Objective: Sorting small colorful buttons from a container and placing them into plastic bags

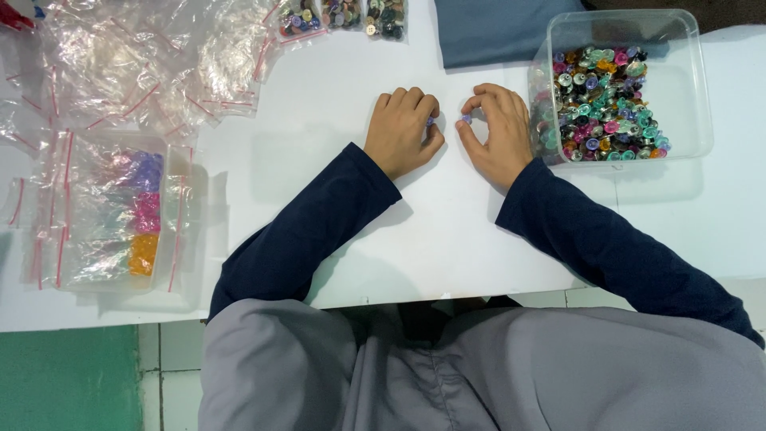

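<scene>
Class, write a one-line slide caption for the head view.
Left hand and right hand each pinch a small purple button beside a clear tub of mixed buttons.

Your two hands rest side by side on the worktop (335, 231), the left hand (401, 129) just beside the right hand (499, 132). The open tub of buttons (618, 88) touches your right hand's far side. Empty bags (144, 68) lie far left, with a tray (112, 211) nearer you.

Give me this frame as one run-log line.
left hand: pinches small purple button | right hand: pinches purple button | clear tub of mixed buttons beside right hand | white table
</scene>
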